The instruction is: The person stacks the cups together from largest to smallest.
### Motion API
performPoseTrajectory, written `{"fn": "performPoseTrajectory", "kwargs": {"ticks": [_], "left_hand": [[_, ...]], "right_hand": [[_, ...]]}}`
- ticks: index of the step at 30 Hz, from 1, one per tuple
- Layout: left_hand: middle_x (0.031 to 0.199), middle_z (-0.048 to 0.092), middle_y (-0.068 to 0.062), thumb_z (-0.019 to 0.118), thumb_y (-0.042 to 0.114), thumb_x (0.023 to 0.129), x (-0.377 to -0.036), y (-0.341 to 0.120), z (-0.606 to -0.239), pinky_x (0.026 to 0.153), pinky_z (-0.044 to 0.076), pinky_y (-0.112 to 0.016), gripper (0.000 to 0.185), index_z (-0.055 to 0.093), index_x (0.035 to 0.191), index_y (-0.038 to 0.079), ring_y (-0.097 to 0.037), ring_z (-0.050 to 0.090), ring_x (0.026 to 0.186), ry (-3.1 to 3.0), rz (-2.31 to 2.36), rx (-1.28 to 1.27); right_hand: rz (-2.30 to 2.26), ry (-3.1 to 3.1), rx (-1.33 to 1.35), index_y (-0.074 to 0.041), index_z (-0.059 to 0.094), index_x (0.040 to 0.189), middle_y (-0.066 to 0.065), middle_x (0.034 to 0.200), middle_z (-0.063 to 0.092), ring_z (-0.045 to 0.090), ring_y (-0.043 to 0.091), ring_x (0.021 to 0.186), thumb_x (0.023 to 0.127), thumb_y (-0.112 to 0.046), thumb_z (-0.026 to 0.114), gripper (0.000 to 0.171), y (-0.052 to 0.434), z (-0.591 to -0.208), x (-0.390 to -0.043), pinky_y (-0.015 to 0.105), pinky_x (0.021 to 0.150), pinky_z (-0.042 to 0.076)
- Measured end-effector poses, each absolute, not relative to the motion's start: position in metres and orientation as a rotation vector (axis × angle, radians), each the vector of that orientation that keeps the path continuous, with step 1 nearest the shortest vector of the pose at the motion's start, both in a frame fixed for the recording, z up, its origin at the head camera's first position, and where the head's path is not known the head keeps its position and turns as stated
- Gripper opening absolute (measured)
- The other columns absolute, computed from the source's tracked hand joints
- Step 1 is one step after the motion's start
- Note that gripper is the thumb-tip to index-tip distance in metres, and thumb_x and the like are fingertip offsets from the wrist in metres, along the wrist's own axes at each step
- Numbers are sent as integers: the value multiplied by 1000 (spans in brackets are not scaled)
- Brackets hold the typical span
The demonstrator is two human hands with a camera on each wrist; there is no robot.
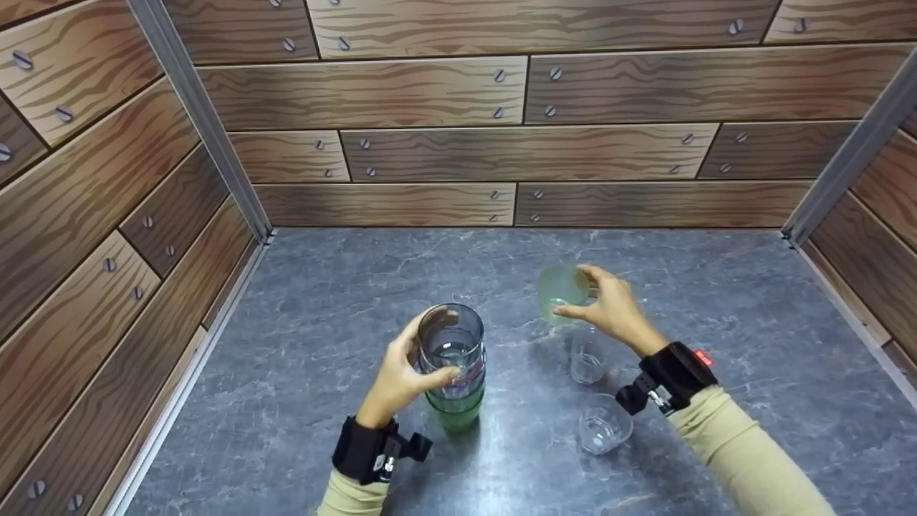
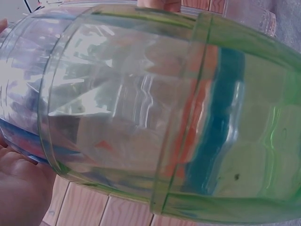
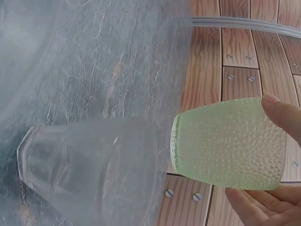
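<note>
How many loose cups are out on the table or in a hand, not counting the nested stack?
3: a pale green cup held above the table in the right hand, and two clear cups on the table, one under that hand, one nearer the person. None seem hidden.

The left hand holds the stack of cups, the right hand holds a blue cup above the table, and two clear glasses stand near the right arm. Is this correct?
Not quite: the cup in the right hand is pale green, not blue, as the right wrist view shows. The rest stands: the left hand holds the stack of cups, and two clear glasses stand near the right arm.
</note>
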State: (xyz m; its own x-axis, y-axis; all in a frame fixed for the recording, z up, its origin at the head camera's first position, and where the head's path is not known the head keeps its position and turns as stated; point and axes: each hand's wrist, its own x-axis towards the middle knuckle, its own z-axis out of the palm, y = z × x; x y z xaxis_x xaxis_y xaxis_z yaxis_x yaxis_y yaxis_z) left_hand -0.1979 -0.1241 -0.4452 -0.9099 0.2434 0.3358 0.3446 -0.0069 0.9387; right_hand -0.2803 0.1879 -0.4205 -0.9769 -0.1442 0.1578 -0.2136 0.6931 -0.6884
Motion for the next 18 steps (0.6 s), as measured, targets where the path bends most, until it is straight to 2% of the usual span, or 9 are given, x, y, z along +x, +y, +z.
{"fn": "performPoseTrajectory", "kwargs": {"ticks": [9,18], "left_hand": [[135,51,-18,77,0,67,-198,-124,-446,104,46,-24,83,36,139,3,-21,56,117,-2149,-2082,-669],[136,50,-18,76,0,67,-198,-125,-445,103,47,-25,84,35,139,4,-28,56,118,-2159,-2114,-651]], "right_hand": [[1183,-2818,319,8,37,135,30,132,48,52,44,117,68,-29,80,88,180,-417,-272,48,100,48],[1201,-2756,365,10,41,132,31,127,52,56,44,111,67,-25,81,84,170,-412,-264,47,96,51]]}}
